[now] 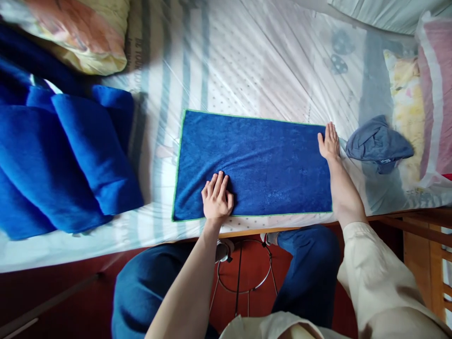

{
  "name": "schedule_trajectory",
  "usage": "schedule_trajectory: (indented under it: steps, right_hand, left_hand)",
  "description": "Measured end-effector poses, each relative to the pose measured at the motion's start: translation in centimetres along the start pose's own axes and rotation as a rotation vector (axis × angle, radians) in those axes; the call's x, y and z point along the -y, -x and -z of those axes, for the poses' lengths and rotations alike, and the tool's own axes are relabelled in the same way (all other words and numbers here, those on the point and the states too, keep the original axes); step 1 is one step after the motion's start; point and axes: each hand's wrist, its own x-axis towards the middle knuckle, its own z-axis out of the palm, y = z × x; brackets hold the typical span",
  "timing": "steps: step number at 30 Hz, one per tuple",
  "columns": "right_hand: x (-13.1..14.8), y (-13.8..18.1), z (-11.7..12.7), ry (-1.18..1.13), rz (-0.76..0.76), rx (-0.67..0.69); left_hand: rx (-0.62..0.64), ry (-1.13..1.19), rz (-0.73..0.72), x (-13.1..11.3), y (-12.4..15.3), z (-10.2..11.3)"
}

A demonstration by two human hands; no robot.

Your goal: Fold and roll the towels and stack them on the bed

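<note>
A blue towel [268,165] with a thin green border lies spread on the bed, its long side along the near edge. My left hand [217,197] rests palm down on its lower left part, fingers stretched, with soft creases running up beside it. At the towel's right end my right hand [330,141] lies flat, fingers straight and pointing away from me, partly over the edge. Neither hand grips anything. Left of the towel, several blue folded towels [92,150] lie in an overlapping pile.
A crumpled grey-blue cap-like cloth [379,143] lies right of my right hand. Pillows sit at the far left [88,33] and right [438,94] on the patterned sheet [254,61]. Below the bed edge are my knees and a metal stool frame [243,282]. A wooden rail [420,230] stands at right.
</note>
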Motion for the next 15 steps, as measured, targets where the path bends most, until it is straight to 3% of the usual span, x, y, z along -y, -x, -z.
schedule_trajectory:
  steps: [3,5,8,12,15]
  right_hand:
    - [0.9,0.2,0.8,0.022,-0.053,-0.006]
    - [2.8,2.7,0.8,0.035,0.003,-0.083]
    - [6.9,10.1,-0.2,0.043,0.124,-0.176]
    - [11.8,21.2,-3.0,0.025,0.132,-0.106]
    - [13.3,25.1,-4.9,-0.003,0.075,-0.083]
  left_hand:
    - [0.037,0.010,0.017,0.0,-0.1,0.0]
    - [0.063,0.020,0.030,-0.1,-0.1,0.1]
    - [0.073,0.018,0.036,-0.2,-0.2,0.1]
    - [0.060,-0.008,0.029,-0.3,-0.3,0.2]
    - [0.054,-0.027,0.018,-0.4,-0.3,0.1]
